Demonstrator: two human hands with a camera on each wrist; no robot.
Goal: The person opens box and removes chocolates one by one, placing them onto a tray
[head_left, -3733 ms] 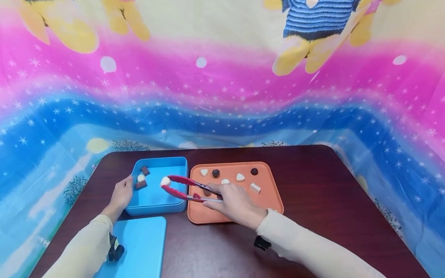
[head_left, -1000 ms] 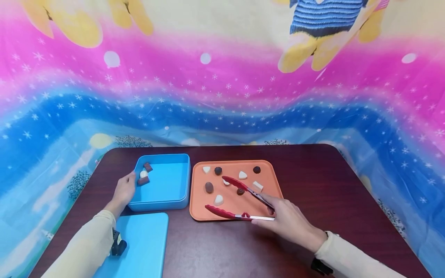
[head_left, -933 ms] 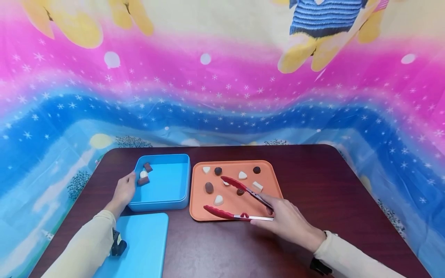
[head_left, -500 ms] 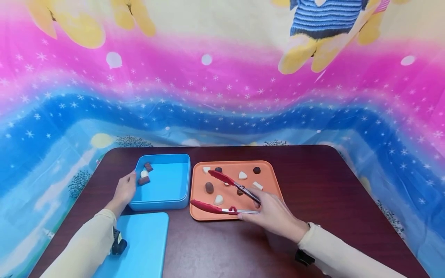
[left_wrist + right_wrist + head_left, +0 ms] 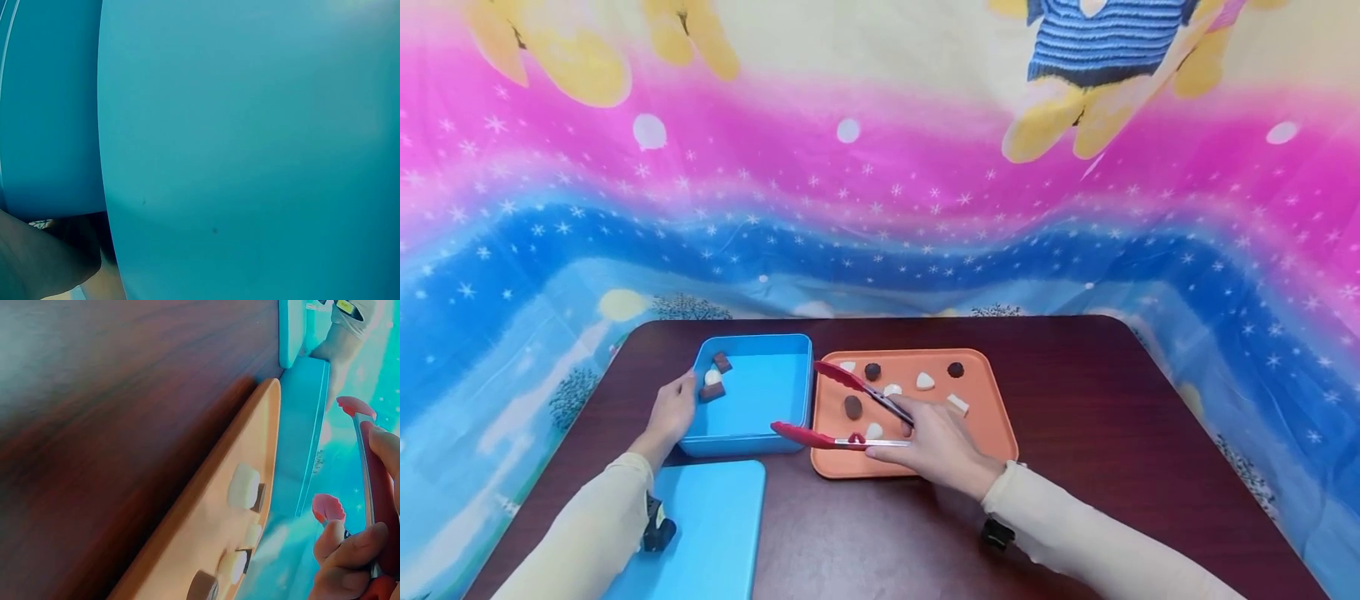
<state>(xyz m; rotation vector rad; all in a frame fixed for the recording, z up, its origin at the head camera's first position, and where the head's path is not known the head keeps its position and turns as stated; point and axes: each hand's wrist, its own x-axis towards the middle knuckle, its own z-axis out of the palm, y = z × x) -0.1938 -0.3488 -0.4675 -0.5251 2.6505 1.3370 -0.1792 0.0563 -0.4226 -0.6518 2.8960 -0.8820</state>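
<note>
My right hand (image 5: 942,440) holds a pair of red-tipped tongs (image 5: 814,435) over the orange tray (image 5: 985,450). The tongs' arms are spread, nothing is between them, and the tips reach to the right side of the blue box (image 5: 767,442). On the tray lie several dark and white chocolates, among them a brown oval one (image 5: 853,407) and a white triangular one (image 5: 925,381). My left hand (image 5: 672,410) grips the left wall of the box, thumb near the rim. Inside, along that wall, sit two brown chocolates (image 5: 712,391) and a white one (image 5: 712,377).
A flat blue lid (image 5: 715,525) lies in front of the box, under my left forearm. Box and tray stand side by side on the dark wooden table (image 5: 1090,417). A patterned cloth (image 5: 880,208) hangs behind and around the table.
The tongs earlier held a white chocolate over the box; later they were spread over the tray's right part. They have since moved left, still spread and holding nothing. My left hand stays put.
</note>
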